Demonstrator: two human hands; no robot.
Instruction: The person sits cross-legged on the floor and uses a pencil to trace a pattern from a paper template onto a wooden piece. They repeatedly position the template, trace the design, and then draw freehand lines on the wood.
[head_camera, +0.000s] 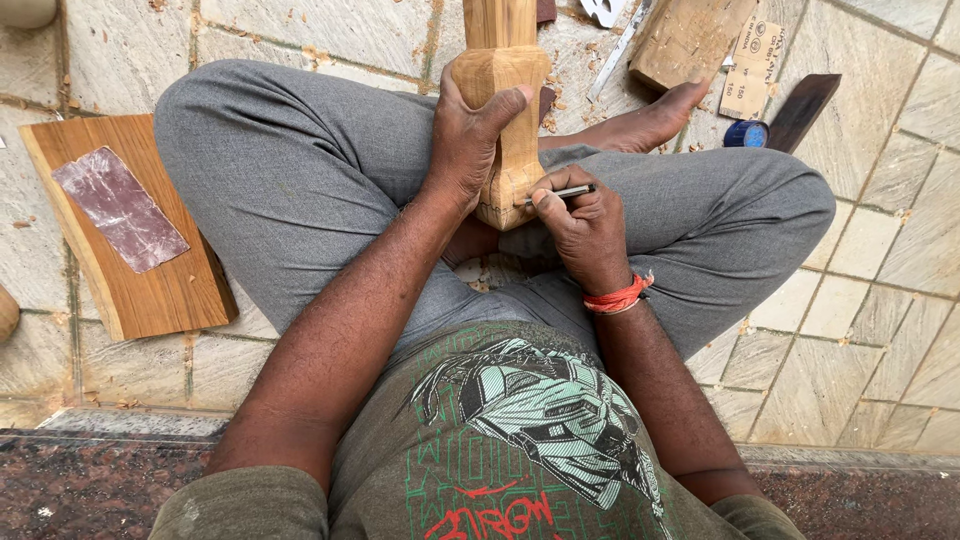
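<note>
While the left hand (468, 140) steadies it, the carved wooden post (503, 100) points away, lengthwise.

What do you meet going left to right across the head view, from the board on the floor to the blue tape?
Board with sandpaper → left hand on the carved wood → right hand with a thin metal tool → wood block → blue tape → dark strip.

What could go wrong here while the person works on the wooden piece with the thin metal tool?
The metal tool points toward the left hand gripping the wooden piece, so a slip might cut its fingers. The piece rests only on the lap, so it may twist. The bare foot lies near wood chips.
</note>
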